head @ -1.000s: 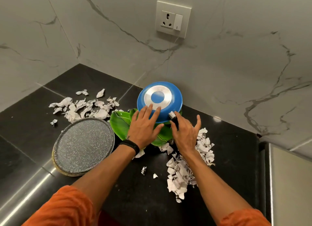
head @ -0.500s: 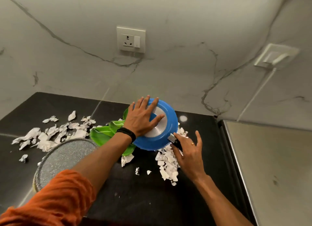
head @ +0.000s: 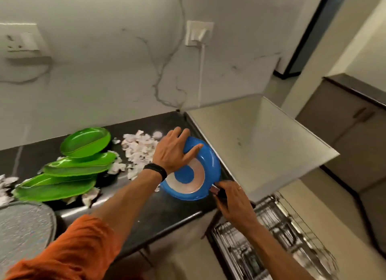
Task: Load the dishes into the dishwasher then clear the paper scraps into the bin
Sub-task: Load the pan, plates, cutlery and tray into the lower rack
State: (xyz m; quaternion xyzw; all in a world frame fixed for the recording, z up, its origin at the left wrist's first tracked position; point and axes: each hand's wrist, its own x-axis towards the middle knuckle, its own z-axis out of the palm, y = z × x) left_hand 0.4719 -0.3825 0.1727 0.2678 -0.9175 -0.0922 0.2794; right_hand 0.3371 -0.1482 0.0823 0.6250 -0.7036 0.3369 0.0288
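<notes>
A blue pan (head: 205,171) is upside down, its silver and blue base showing, over the right end of the black counter (head: 167,213). My left hand (head: 174,151) lies flat on its base with straight fingers. My right hand (head: 234,198) grips the pan's dark handle at its lower right. Several green leaf-shaped plates (head: 77,167) lie fanned out on the counter to the left. White paper scraps (head: 137,150) are piled behind the pan. A pulled-out dishwasher rack (head: 271,238) sits below at the right.
A round speckled grey griddle (head: 23,229) sits at the counter's left front. More scraps (head: 5,185) lie at the far left. A steel appliance top (head: 261,137) adjoins the counter's right end. Marble wall with sockets (head: 199,33) stands behind.
The pan has been lifted off the green plates and carried right, past the scrap pile, toward the dishwasher rack. My view has swung right; the green plates now lie uncovered.
</notes>
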